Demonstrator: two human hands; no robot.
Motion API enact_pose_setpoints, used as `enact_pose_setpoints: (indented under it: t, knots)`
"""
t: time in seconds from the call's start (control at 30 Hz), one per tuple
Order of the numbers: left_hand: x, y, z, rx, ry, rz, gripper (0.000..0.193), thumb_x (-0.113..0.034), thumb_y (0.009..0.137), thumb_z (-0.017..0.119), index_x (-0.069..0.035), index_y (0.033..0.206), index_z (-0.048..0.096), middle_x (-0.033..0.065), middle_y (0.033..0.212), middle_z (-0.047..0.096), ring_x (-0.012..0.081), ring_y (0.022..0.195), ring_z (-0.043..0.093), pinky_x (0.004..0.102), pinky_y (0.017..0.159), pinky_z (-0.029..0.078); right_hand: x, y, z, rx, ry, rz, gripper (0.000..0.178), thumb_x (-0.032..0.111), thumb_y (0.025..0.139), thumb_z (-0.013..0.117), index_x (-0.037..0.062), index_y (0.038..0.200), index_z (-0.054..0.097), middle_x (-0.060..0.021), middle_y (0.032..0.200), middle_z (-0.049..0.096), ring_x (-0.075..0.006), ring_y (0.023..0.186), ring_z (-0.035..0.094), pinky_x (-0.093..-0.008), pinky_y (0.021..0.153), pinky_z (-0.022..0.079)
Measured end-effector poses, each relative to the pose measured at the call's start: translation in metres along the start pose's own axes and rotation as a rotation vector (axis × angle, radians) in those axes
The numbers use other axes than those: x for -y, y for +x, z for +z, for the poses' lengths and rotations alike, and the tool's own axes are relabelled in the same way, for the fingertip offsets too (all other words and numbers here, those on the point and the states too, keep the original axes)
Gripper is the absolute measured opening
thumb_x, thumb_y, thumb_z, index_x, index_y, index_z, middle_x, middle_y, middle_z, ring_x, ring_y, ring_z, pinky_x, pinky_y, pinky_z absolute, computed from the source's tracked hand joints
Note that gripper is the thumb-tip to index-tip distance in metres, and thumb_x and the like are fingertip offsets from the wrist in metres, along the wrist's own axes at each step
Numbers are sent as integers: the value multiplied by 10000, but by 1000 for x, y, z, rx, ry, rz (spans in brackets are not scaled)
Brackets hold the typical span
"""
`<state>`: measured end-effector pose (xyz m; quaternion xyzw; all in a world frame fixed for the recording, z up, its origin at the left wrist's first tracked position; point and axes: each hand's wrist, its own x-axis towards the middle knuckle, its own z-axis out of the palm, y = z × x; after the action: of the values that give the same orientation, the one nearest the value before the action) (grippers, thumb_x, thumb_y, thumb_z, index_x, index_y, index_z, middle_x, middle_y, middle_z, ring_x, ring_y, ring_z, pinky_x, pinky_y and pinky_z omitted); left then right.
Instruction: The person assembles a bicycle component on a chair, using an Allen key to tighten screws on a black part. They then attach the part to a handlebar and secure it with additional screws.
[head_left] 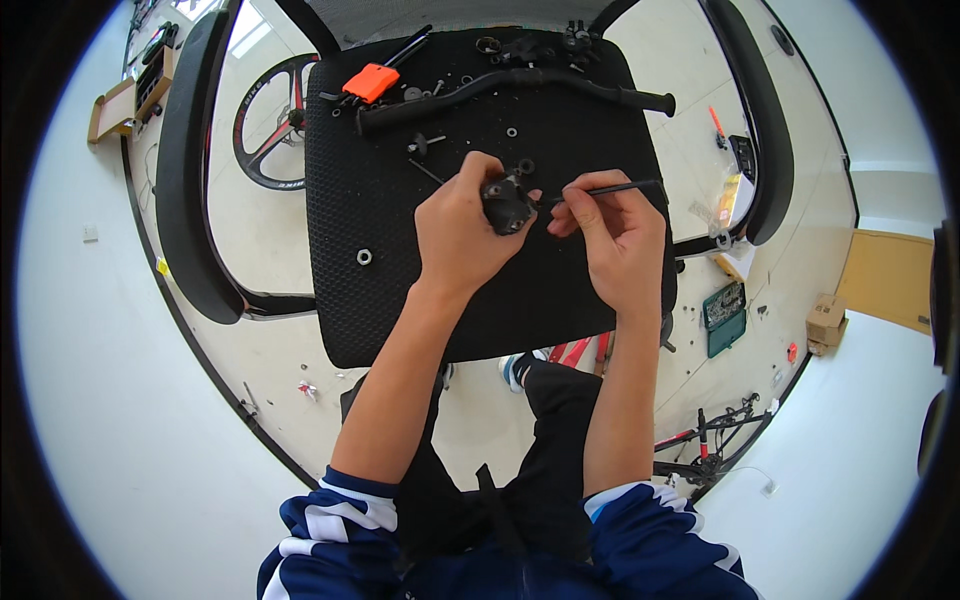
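Over the black mesh chair seat [372, 310], my left hand [452, 232] is closed around a black metal part [507, 205], which is shaped like a bicycle stem and has small bright bolt heads or holes. To its right, my right hand [625, 245] pinches a thin black rod-shaped tool [622, 188], probably a hex key. The tool lies nearly level, its inner end close to the part; whether they touch cannot be made out. A dark ring [526, 166] shows just above the part. Left of my left wrist, a silver hex nut [364, 257] rests on the seat.
A black handlebar [520, 78] spans the seat's far side, near an orange tool holder [370, 83] and loose bolts. Armrests [200, 180] flank the seat. On the floor are a wheel [240, 130], a green case [725, 335] and a bike frame [703, 440].
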<state>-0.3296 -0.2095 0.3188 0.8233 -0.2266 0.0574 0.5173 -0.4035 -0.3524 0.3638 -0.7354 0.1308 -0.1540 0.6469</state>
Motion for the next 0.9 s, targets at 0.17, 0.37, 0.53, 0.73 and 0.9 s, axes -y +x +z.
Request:
enact_pose_setpoints:
  t: [0.17,0.37,0.53,0.73,0.9]
  knots:
    - [-10,3,2,74,82,-6,392,-138,683,859,-80,940,569,79,750,689,274,680,705,337,579,522,4,5,-5,-43,-117,-173,88,-12,895,717,-13,982,724,-32,797,703,-133,781,710,-229,737,545]
    - [-12,-1,-1,97,30,-71,429,-151,662,866,-77,966,572,87,756,694,286,678,710,350,588,528,7,-1,0,-141,-36,-7,129,-61,873,718,-52,1002,728,-127,917,751,-161,848,735,-249,791,578]
    - [-8,-1,-2,117,-33,-130,416,-146,665,852,-66,966,576,90,730,693,288,671,715,348,590,527,6,-2,-4,-39,81,-60,159,-69,900,674,-63,1055,706,-141,942,750,-183,888,735,-286,812,593]
    - [-14,3,-7,191,-110,-181,370,-176,664,866,-51,880,591,84,684,671,240,639,707,314,566,502,5,3,-13,75,149,-85,159,-78,930,614,-66,1079,669,-153,958,744,-200,926,732,-310,830,598]
    - [-1,7,-16,649,-393,-442,373,-264,663,912,-74,735,600,36,632,624,138,530,594,266,517,443,-3,7,-25,257,86,-63,115,-94,917,608,-58,1017,651,-159,942,739,-229,920,738,-331,824,610]
